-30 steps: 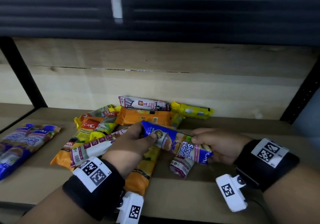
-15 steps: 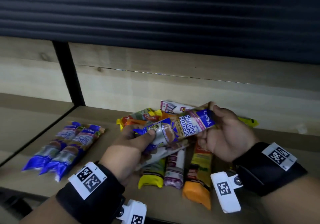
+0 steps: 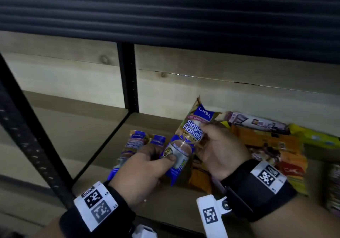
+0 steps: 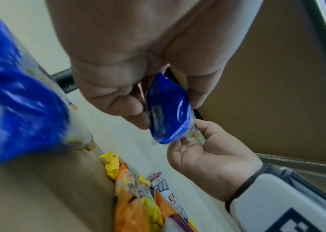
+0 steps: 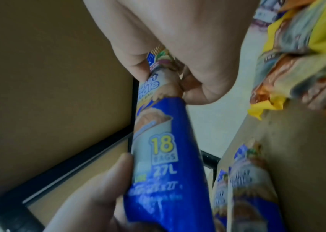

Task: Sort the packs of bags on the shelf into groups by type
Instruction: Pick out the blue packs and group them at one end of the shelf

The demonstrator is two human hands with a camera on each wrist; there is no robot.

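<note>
A blue pack of garbage bags (image 3: 185,142) is held above the wooden shelf (image 3: 95,156), turned almost upright. My left hand (image 3: 147,171) grips its lower end, thumb on the front. My right hand (image 3: 217,149) pinches its upper half. In the left wrist view the pack's blue end (image 4: 166,109) sits between my fingers. The right wrist view shows the pack (image 5: 162,153) with "18 bags 27L" printed. Two matching blue packs (image 3: 136,144) lie side by side on the shelf just left of it, also seen in the right wrist view (image 5: 245,185).
A mixed heap of orange, yellow and white packs (image 3: 272,144) lies on the shelf to the right. A black upright post (image 3: 128,76) stands at the back and another black post (image 3: 27,127) at the front left. A dark shelf above overhangs.
Both hands have carried the blue pack left from the mixed heap toward the two blue packs and turned it from lying crosswise to nearly upright. The head view has swung left.
</note>
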